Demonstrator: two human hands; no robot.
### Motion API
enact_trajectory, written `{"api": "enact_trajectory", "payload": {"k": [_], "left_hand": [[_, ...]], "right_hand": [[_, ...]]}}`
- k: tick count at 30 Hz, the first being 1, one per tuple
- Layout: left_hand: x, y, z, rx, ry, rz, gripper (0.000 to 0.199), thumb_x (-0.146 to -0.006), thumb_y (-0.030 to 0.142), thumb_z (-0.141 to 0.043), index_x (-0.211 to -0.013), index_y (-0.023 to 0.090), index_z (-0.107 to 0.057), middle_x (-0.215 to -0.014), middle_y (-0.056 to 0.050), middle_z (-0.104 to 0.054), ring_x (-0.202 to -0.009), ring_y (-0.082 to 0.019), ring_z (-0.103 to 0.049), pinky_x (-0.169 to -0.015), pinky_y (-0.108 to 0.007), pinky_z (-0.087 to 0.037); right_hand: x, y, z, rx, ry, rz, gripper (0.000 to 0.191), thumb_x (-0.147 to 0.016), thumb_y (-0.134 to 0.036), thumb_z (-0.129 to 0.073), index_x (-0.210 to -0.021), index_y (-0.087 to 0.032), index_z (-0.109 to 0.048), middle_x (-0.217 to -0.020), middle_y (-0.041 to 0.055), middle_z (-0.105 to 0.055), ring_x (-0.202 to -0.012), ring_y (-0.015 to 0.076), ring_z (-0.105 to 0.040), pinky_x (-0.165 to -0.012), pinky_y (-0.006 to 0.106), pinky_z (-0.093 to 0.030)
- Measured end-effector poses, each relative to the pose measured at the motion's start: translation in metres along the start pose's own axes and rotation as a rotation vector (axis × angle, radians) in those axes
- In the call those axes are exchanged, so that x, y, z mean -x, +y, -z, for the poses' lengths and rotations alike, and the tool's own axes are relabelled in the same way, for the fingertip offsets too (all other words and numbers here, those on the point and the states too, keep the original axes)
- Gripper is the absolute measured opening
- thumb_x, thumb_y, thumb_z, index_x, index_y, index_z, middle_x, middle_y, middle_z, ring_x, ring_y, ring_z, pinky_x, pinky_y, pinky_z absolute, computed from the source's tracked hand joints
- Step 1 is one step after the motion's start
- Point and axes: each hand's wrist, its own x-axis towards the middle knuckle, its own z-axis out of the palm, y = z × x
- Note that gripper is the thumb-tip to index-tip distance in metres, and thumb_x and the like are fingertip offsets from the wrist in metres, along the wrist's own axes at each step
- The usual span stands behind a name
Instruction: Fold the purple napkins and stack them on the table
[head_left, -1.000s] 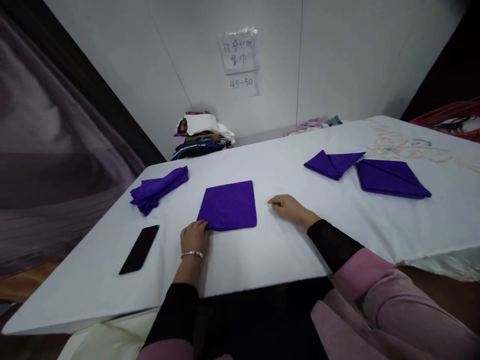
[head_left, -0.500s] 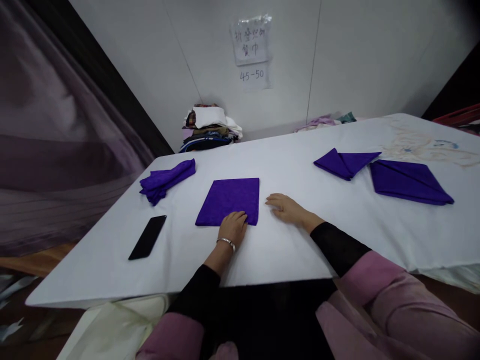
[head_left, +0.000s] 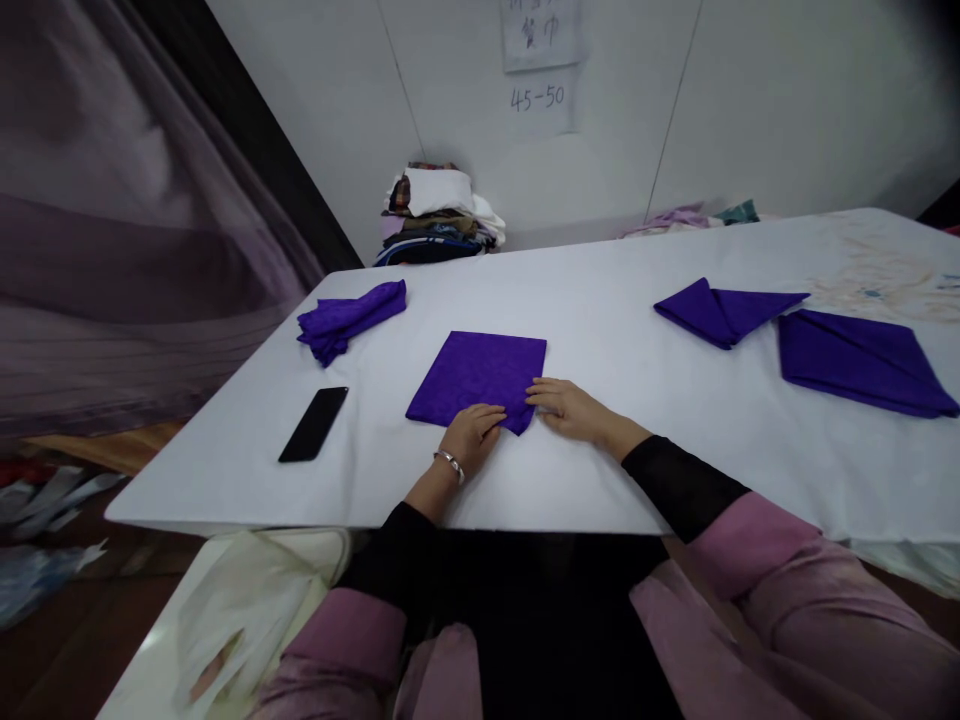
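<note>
A purple cloth napkin, folded into a flat square, lies in front of me on the white tablecloth. My left hand, with a silver bangle at the wrist, rests on the napkin's near edge, fingers stretched out flat. Close by, my right hand touches the napkin's right edge with its extended fingertips; the thumb is hard to make out. Between the hands, the near right corner pokes out toward me, slightly rumpled.
A bunched purple cloth and a black phone lie on the left. Two folded purple napkins, one smaller and one larger, are on the right. Stacked clothes stand behind the table, near a wall sign.
My right hand has moved left onto the napkin's right edge. The napkin has turned slightly and its near right corner has shifted. The camera view has tilted down and left.
</note>
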Motion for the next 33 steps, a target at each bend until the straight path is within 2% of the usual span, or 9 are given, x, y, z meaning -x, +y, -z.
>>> {"api": "enact_trajectory", "payload": {"k": [7, 10, 15, 18, 24, 29, 33], "left_hand": [[-0.003, 0.005, -0.005, 0.261, 0.166, 0.173, 0.021, -0.084, 0.026, -0.049, -0.085, 0.022, -0.069, -0.089, -0.003, -0.071, -0.089, -0.016, -0.063, -0.085, -0.033, -0.048], [-0.005, 0.007, -0.008, 0.274, 0.207, 0.238, 0.024, -0.084, 0.03, -0.048, -0.074, 0.022, -0.068, -0.08, -0.001, -0.071, -0.083, -0.015, -0.062, -0.079, -0.03, -0.048], [-0.008, 0.011, -0.009, 0.236, 0.201, 0.252, 0.029, -0.084, 0.03, -0.047, -0.062, 0.021, -0.063, -0.068, 0.0, -0.067, -0.074, -0.015, -0.06, -0.074, -0.029, -0.046], [-0.008, 0.013, -0.009, 0.228, 0.208, 0.261, 0.028, -0.084, 0.029, -0.047, -0.062, 0.021, -0.063, -0.068, 0.0, -0.066, -0.072, -0.014, -0.059, -0.074, -0.029, -0.045], [-0.008, 0.016, -0.008, 0.223, 0.216, 0.27, 0.023, -0.082, 0.028, -0.05, -0.066, 0.021, -0.065, -0.071, 0.0, -0.068, -0.076, -0.015, -0.06, -0.075, -0.029, -0.046], [-0.006, 0.017, -0.007, 0.257, 0.235, 0.222, 0.015, -0.08, 0.02, -0.053, -0.08, 0.021, -0.068, -0.08, -0.001, -0.07, -0.079, -0.015, -0.061, -0.077, -0.03, -0.047], [-0.006, 0.018, -0.008, 0.234, 0.239, 0.174, 0.016, -0.081, 0.019, -0.052, -0.082, 0.022, -0.068, -0.082, -0.001, -0.071, -0.081, -0.015, -0.063, -0.08, -0.031, -0.048]], "right_hand": [[-0.002, -0.002, -0.004, -0.019, -0.013, -0.006, 0.034, -0.079, -0.016, -0.052, -0.111, -0.022, -0.061, -0.121, 0.0074, -0.059, -0.122, 0.0237, -0.045, -0.099, 0.047, -0.037], [-0.003, -0.007, -0.003, -0.039, -0.032, -0.003, 0.035, -0.075, -0.012, -0.054, -0.108, -0.022, -0.06, -0.121, 0.0071, -0.059, -0.123, 0.0233, -0.044, -0.099, 0.046, -0.037], [-0.004, -0.013, -0.002, -0.072, -0.005, -0.013, 0.028, -0.075, -0.012, -0.055, -0.102, -0.021, -0.058, -0.119, 0.0076, -0.059, -0.122, 0.0227, -0.044, -0.097, 0.046, -0.038], [-0.003, -0.013, -0.002, -0.048, -0.006, 0.037, 0.022, -0.078, -0.013, -0.054, -0.098, -0.021, -0.06, -0.121, 0.0086, -0.058, -0.125, 0.0235, -0.041, -0.098, 0.046, -0.036], [-0.002, -0.012, -0.006, 0.006, -0.032, 0.09, 0.022, -0.083, -0.017, -0.052, -0.099, -0.024, -0.065, -0.129, 0.0073, -0.053, -0.128, 0.0258, -0.036, -0.099, 0.049, -0.035], [-0.004, -0.014, -0.008, -0.028, 0.034, 0.096, 0.018, -0.086, -0.021, -0.051, -0.094, -0.023, -0.067, -0.125, 0.0077, -0.055, -0.126, 0.0247, -0.04, -0.099, 0.05, -0.037], [-0.005, -0.014, -0.007, -0.033, 0.084, 0.124, 0.015, -0.086, -0.021, -0.052, -0.09, -0.02, -0.066, -0.122, 0.0095, -0.057, -0.124, 0.0248, -0.042, -0.098, 0.05, -0.039]]}}
